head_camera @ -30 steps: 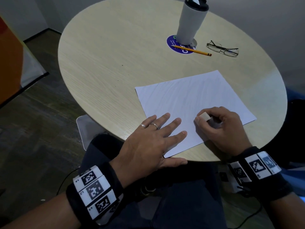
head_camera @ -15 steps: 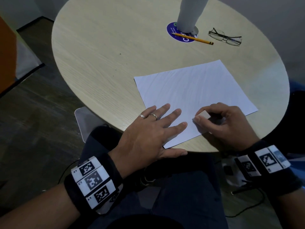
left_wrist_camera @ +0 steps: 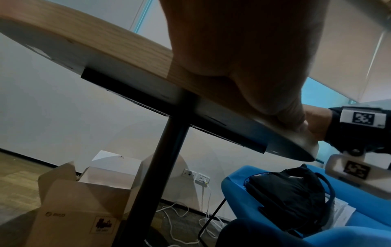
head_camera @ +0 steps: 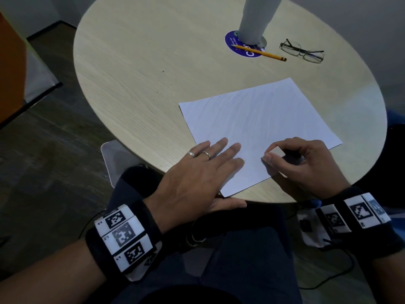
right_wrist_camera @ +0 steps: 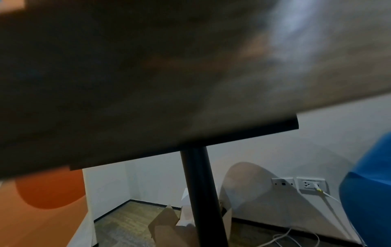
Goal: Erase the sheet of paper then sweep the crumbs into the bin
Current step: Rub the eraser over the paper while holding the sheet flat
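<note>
Sitting at a round wooden table [head_camera: 135, 88], a person works on a white sheet of paper [head_camera: 258, 119] that lies near the table edge closest to them. The right hand [head_camera: 306, 165] pinches a small pale eraser [head_camera: 276, 152] between thumb and curled fingers, its lower face apparently against the paper's near part. The left hand [head_camera: 197, 178] lies flat, fingers straight and spread, pressing the paper's near left corner down; its thumb hangs off the table edge.

Beyond the paper, toward the far side of the table, stand a grey tumbler [head_camera: 255, 18] on a blue round coaster [head_camera: 232, 43], a yellow pencil [head_camera: 260, 53] and folded glasses [head_camera: 303, 52]. Any pencil marks or crumbs on the paper are too faint to make out, and no bin can be identified with certainty.

The paper's near corner overhangs the table edge, so a hard rub toward the person could crease or tear it there. If the left hand eases off, the sheet may slide or wrinkle. Crumbs brushed carelessly could drop onto the lap rather than into a bin.
</note>
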`<state>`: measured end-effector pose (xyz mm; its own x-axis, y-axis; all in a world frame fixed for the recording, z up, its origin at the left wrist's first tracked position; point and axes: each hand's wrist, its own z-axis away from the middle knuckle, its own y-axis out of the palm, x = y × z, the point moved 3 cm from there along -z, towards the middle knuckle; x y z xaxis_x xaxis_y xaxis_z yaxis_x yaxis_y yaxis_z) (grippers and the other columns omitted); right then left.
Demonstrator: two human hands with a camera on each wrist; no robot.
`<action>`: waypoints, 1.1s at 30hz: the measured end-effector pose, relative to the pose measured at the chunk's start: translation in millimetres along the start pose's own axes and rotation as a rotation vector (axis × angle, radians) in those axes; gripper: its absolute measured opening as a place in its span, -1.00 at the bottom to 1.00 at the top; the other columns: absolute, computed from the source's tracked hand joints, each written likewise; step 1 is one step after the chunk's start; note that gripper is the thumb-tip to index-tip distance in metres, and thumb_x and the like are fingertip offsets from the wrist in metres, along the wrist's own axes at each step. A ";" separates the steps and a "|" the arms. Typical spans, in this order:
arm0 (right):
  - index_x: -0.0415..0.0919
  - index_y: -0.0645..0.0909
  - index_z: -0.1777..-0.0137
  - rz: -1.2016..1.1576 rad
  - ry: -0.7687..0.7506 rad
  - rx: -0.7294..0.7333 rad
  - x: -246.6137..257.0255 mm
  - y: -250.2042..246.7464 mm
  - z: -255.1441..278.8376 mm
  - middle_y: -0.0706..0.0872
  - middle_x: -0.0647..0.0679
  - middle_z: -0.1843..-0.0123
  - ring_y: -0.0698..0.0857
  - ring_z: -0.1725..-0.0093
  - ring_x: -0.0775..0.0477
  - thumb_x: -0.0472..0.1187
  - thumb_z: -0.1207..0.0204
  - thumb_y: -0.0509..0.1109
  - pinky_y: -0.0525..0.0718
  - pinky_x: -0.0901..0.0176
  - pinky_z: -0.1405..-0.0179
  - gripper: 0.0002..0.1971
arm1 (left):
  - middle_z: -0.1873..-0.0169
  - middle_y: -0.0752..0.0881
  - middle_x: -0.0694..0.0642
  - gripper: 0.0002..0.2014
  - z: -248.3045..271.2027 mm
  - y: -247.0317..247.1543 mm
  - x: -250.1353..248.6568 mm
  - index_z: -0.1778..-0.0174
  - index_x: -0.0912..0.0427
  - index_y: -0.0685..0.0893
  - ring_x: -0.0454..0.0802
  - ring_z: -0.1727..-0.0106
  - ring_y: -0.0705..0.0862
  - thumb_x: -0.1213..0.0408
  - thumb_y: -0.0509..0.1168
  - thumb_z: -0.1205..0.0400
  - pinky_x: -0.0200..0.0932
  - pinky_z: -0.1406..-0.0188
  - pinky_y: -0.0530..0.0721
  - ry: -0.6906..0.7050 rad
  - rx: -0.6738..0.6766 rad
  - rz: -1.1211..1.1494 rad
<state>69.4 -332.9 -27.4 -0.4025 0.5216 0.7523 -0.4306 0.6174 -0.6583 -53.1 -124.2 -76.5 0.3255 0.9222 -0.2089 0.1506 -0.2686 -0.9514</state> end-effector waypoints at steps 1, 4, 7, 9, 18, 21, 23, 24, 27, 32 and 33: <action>-0.15 0.86 0.17 -0.005 0.006 -0.008 -0.1 1.5 1.0 0.84 -0.02 0.29 0.78 0.24 0.01 -0.30 -0.62 0.61 0.66 0.29 0.11 -0.87 | -0.73 0.44 0.08 -0.29 1.1 -0.1 1.1 -0.49 0.02 0.61 0.14 -0.79 0.33 -0.50 0.11 -0.70 0.16 -0.71 0.36 0.020 -0.011 0.009; -0.16 0.84 0.19 -0.034 0.047 -0.053 -3.4 0.4 2.3 0.83 -0.04 0.31 0.77 0.31 0.00 -0.31 -0.63 0.60 0.66 0.30 0.18 -0.84 | -0.67 0.50 0.02 -0.45 3.8 -0.5 2.9 -0.26 -0.01 0.68 0.13 -0.75 0.39 -0.42 0.14 -0.76 0.13 -0.66 0.42 0.100 -0.025 0.047; -0.14 0.84 0.19 -0.053 0.028 -0.098 0.1 0.8 2.6 0.84 -0.01 0.29 0.75 0.34 0.07 -0.35 -0.61 0.62 0.64 0.33 0.23 -0.84 | -0.61 0.56 -0.04 -0.50 4.3 -2.3 3.0 -0.17 -0.03 0.73 0.11 -0.71 0.45 -0.39 0.20 -0.75 0.09 -0.65 0.43 0.106 -0.057 0.100; -0.12 0.86 0.16 -0.009 -0.031 -0.076 8.2 8.7 3.6 0.83 0.10 0.26 0.73 0.28 0.10 -0.34 -0.57 0.65 0.60 0.38 0.18 -0.87 | -0.60 0.59 -0.05 -0.50 3.3 -3.0 2.8 -0.15 -0.04 0.74 0.11 -0.70 0.47 -0.40 0.22 -0.73 0.07 -0.64 0.44 0.105 -0.069 0.099; 0.05 0.85 0.19 0.161 -0.025 -0.035 -4.4 -12.2 1.7 0.84 0.10 0.22 0.73 0.12 -0.06 -0.25 -0.53 0.67 0.65 0.12 0.09 -0.83 | -0.54 0.63 -0.13 -0.53 0.2 -2.9 3.5 -0.07 -0.06 0.73 0.09 -0.68 0.49 -0.41 0.28 -0.69 0.08 -0.62 0.45 0.091 -0.072 0.162; 0.01 0.86 0.14 0.161 -0.085 0.006 11.5 6.0 4.3 0.82 0.19 0.21 0.71 0.13 -0.03 -0.25 -0.51 0.67 0.57 0.31 0.11 -0.89 | -0.54 0.63 -0.12 -0.53 0.0 -3.2 3.6 -0.05 -0.05 0.72 0.09 -0.68 0.48 -0.41 0.29 -0.69 0.04 -0.63 0.43 0.094 -0.074 0.160; -0.01 0.87 0.13 0.161 -0.134 0.068 18.3 20.2 8.6 0.78 0.25 0.24 0.69 0.14 -0.03 -0.25 -0.51 0.66 0.54 0.37 0.11 -0.90 | -0.54 0.63 -0.12 -0.53 0.5 -3.5 3.6 -0.04 -0.05 0.72 0.08 -0.68 0.48 -0.42 0.28 -0.69 -0.01 -0.65 0.40 0.095 -0.067 0.150; 0.00 0.87 0.13 0.151 -0.127 0.078 16.7 18.8 8.5 0.78 0.23 0.24 0.70 0.14 -0.04 -0.25 -0.50 0.66 0.56 0.33 0.12 -0.90 | -0.54 0.63 -0.11 -0.53 -0.2 -3.7 3.3 -0.05 -0.05 0.73 0.09 -0.68 0.49 -0.41 0.28 -0.69 -0.02 -0.64 0.40 0.095 -0.068 0.150; 0.02 0.86 0.20 0.134 -0.033 -0.016 4.0 -4.1 6.7 0.77 0.09 0.28 0.71 0.20 -0.04 -0.27 -0.47 0.69 0.61 0.27 0.18 -0.85 | -0.55 0.63 -0.09 -0.54 -0.1 -3.3 2.4 -0.09 -0.07 0.74 0.11 -0.67 0.50 -0.40 0.31 -0.67 0.05 -0.60 0.47 0.092 -0.073 0.169; 0.02 0.85 0.16 0.158 -0.067 0.029 14.7 7.1 10.9 0.78 0.10 0.24 0.67 0.20 0.02 -0.28 -0.45 0.73 0.54 0.41 0.16 -0.83 | -0.57 0.61 -0.12 -0.51 -0.5 -2.9 3.6 -0.11 -0.07 0.72 0.10 -0.69 0.47 -0.43 0.24 -0.70 0.09 -0.59 0.46 0.092 -0.047 0.167; 0.01 0.86 0.16 0.140 -0.082 0.069 17.5 14.2 13.7 0.77 0.09 0.25 0.67 0.21 0.02 -0.28 -0.45 0.73 0.54 0.42 0.16 -0.84 | -0.57 0.60 -0.12 -0.51 -0.5 -3.0 3.5 -0.11 -0.07 0.71 0.10 -0.70 0.47 -0.43 0.24 -0.70 0.09 -0.60 0.45 0.094 -0.044 0.169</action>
<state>45.1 -323.0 -23.9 -0.5258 0.5483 0.6503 -0.4189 0.4985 -0.7590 -51.9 -120.4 -74.3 0.4354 0.8333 -0.3405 0.1265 -0.4312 -0.8934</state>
